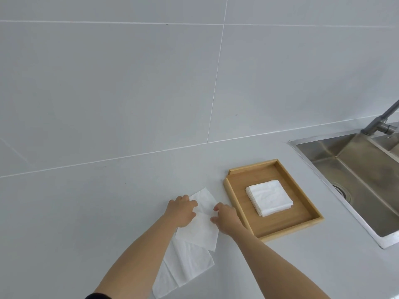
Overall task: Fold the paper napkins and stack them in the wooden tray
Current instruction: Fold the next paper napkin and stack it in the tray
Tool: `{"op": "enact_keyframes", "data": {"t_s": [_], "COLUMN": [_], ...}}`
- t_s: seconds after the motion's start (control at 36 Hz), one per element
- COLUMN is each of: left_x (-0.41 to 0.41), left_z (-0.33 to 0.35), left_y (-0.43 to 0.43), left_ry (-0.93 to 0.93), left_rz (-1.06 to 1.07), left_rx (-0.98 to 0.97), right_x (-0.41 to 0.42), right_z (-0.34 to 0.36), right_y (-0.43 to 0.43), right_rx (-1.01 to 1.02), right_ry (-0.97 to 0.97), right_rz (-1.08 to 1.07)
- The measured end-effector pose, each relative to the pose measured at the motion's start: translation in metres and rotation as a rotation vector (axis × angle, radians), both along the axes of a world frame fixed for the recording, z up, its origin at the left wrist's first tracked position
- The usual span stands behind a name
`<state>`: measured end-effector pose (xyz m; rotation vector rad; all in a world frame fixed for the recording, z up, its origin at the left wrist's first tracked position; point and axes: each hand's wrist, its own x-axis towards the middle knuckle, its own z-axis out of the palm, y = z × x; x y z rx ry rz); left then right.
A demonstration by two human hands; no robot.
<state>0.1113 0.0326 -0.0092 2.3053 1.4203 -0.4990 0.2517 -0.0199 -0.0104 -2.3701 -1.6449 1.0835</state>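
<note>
A white paper napkin [201,221] lies partly folded on the grey counter, with another unfolded napkin [185,266] underneath and nearer to me. My left hand [181,211] rests on the top napkin's left side with fingers curled on its edge. My right hand [225,219] pinches its right edge. To the right stands the wooden tray [239,214], holding a square stack of folded napkins [268,200] in its middle.
A steel sink [354,180] is set into the counter at the right, with a faucet [380,124] behind it. A grey tiled wall rises behind the counter [108,201].
</note>
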Motion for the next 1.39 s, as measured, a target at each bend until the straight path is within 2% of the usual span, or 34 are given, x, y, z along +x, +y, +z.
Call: {"op": "enact_keyframes", "data": {"t_s": [0.36, 0.53, 0.64, 0.75, 1.0, 1.14, 1.39], "left_x": [0.009, 0.009, 0.005, 0.001, 0.029, 0.066, 0.135], "left_z": [-0.007, -0.003, 0.008, 0.016, 0.042, 0.049, 0.047], "left_y": [-0.001, 0.001, 0.006, 0.011, 0.014, 0.012, 0.007], "left_ry": [0.011, -0.022, -0.167, -0.462, -0.843, -0.929, -0.905], "left_rz": [0.049, 0.094, 0.270, 0.447, 0.654, 0.685, 0.634], "left_rx": [0.012, 0.018, -0.119, -0.241, -0.267, -0.242, -0.233], "right_x": [0.002, 0.008, 0.017, 0.029, 0.067, 0.105, 0.179], "right_z": [-0.006, -0.002, 0.009, 0.017, 0.042, 0.056, 0.052], "right_y": [-0.002, 0.000, 0.003, 0.008, 0.016, 0.023, 0.031], "right_rx": [-0.069, -0.048, -0.007, 0.044, 0.166, 0.237, 0.234], "right_ry": [-0.058, 0.065, 0.214, 0.366, 0.637, 0.625, 0.531], "right_rz": [0.093, 0.053, -0.014, -0.114, -0.320, -0.359, -0.405]}}
